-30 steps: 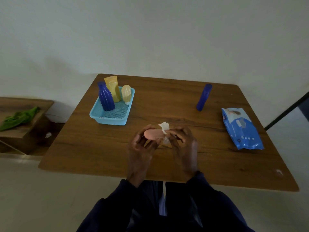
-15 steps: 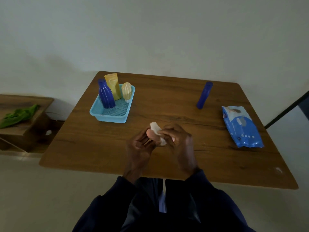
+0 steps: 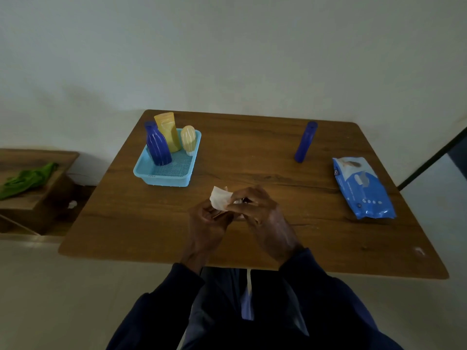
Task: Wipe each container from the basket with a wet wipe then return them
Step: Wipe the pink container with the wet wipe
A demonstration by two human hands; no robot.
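1. Your right grip (image 3: 262, 215) pinches the wet wipe (image 3: 220, 200) between thumb and fingertips. Your left grip (image 3: 207, 223) is curled round a small container (image 3: 218, 215), just in front of the basket (image 3: 161, 176) and above the table (image 3: 252, 152).
2. Roll the container in the left grip as the wipe passes over it. The patches under your fingers are probably the easiest to miss, so shift your hold and wipe both ends.
3. Only a pale pinkish sliver of the container shows, so I cannot tell its shape or cap. The wipe is white and crumpled, one corner lifting toward the basket.
4. A blue ribbed bottle (image 3: 158, 147), a yellow tube (image 3: 168, 133) and a cream bottle (image 3: 188, 141) stand at the basket's far end. Its near mesh looks free for the return.
5. Well right of the basket sits a slim blue bottle (image 3: 305, 142), with the wipe pack (image 3: 364, 188) farther right.
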